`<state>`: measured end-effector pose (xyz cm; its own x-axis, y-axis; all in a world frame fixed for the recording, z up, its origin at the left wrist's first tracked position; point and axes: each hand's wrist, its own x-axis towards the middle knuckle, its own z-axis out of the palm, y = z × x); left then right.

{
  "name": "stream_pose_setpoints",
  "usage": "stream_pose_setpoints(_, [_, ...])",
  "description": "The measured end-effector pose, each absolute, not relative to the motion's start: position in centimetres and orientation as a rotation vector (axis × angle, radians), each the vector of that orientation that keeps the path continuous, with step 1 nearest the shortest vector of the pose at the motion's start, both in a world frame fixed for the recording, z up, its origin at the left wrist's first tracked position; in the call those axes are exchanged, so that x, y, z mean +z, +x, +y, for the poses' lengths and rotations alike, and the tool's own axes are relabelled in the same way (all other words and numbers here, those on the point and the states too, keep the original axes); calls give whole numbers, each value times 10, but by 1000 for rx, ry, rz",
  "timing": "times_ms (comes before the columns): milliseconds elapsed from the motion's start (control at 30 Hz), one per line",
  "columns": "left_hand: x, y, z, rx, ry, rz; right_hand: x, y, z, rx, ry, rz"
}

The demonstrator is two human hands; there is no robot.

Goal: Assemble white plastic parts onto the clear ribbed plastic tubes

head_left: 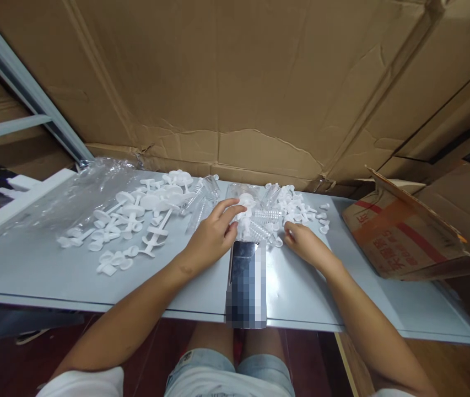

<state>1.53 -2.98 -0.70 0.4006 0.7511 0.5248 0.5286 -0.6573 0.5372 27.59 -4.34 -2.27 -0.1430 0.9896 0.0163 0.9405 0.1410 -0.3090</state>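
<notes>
My left hand [215, 231] reaches over the middle of the table with its fingers apart and curved, the fingertips close to a small heap of white plastic pieces [244, 199]. My right hand [304, 240] is closed, thumb and fingers drawn together beside small white knob-like parts [296, 203]; whatever it may hold is hidden. Between the hands lie clear ribbed plastic tubes [268, 215]. A phone [244, 281] lies in front of them, reaching the table's front edge. Left of my left hand spread larger white plastic parts with discs and stems [131, 212].
At the right, an open cardboard box [404, 234] lies tilted on the grey table [168, 286]. Clear plastic bags [81, 193] and a white power strip [23, 201] are at the left. Large cardboard [259, 82] stands along the back.
</notes>
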Motion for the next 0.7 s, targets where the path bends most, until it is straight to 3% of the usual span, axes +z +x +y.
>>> stream_pose_setpoints(700, [-8,15,-29,1114,2402,1103,-22,283,-43,588,-1683,-2316])
